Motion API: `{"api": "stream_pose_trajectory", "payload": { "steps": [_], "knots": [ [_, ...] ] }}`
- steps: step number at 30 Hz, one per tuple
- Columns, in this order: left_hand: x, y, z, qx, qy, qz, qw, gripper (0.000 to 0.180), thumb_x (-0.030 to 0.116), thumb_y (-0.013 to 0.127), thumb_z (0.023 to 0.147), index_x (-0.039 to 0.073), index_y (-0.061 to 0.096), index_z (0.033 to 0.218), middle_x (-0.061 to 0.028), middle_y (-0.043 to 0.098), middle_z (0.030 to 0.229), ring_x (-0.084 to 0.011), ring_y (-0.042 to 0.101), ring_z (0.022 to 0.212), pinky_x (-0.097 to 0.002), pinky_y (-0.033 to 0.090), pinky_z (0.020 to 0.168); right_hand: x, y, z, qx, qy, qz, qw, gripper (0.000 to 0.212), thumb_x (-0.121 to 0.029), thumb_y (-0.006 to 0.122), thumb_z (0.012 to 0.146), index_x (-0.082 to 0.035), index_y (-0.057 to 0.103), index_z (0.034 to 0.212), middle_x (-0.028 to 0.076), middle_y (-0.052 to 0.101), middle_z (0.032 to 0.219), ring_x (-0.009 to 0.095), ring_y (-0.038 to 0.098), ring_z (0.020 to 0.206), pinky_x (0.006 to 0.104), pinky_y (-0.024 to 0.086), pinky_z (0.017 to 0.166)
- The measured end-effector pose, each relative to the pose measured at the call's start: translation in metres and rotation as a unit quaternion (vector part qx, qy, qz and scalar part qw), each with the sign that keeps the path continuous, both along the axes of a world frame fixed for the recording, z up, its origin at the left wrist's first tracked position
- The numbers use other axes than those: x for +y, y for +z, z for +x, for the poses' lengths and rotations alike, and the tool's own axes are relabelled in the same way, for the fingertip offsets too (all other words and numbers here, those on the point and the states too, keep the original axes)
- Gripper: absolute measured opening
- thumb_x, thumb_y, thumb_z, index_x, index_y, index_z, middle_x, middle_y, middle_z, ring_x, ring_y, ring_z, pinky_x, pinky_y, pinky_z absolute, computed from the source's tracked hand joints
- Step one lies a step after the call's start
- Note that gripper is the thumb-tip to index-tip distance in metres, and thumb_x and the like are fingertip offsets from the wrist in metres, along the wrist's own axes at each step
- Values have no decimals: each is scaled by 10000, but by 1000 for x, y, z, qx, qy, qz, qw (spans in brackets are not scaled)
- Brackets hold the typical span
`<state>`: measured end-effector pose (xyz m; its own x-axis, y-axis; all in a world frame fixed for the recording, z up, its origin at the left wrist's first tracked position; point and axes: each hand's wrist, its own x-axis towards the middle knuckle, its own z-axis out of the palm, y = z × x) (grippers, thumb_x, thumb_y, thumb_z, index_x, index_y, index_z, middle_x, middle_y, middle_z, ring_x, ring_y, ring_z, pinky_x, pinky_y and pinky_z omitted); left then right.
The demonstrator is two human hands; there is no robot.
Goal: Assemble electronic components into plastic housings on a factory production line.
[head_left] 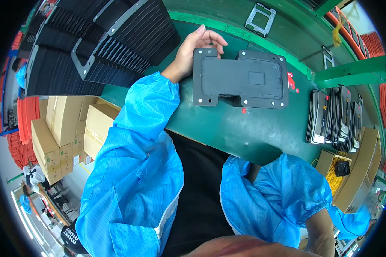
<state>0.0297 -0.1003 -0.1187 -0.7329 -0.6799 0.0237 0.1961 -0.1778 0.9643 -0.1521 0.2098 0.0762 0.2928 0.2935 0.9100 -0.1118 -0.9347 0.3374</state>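
A thick black H-shaped part (231, 79), either one deep piece or a close stack of like pieces, lies on the green work table (240, 132). Its top has a shallow recess, a small rectangular outline and several pale round dots along the edges. Beside its far left corner is my left hand (197, 49), thumb raised and fingers loosely bent and apart. Some of those fingertips pass behind the part, so whether they touch it is hard to see. My right forearm runs down out of the picture at the lower right, and that hand is out of sight.
Tall stacks of black notched panels (128, 34) stand at the left. Bundles of flat dark pieces (334, 115) sit at the table's right end. A grey metal frame (260, 19) lies at the back. Red scraps (292, 82) lie near the part. Cardboard boxes (51, 145) stand left, below table level.
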Motion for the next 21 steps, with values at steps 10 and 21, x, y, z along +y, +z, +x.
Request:
{"api": "stream_pose_trajectory", "payload": {
  "steps": [10,21],
  "knots": [
    [-1,-2,0,5,-2,14,1000,759,655,308,1020,-5,673,1100,-85,651,921,-152,642,814,-292,533,749,5,1,1,-7,-31,4,999,311,-178,566,1015,7,609,1261,143,629,1365,228,523,1328,438,415,1112],
    [-1,0,1,3,-10,-6,1000,763,655,306,1020,-10,668,1116,-91,651,929,-150,642,812,-290,537,741,12,11,4,-15,77,79,994,356,-202,597,1032,-5,557,1326,135,647,1340,207,566,1297,384,481,1094]
  ]
}}
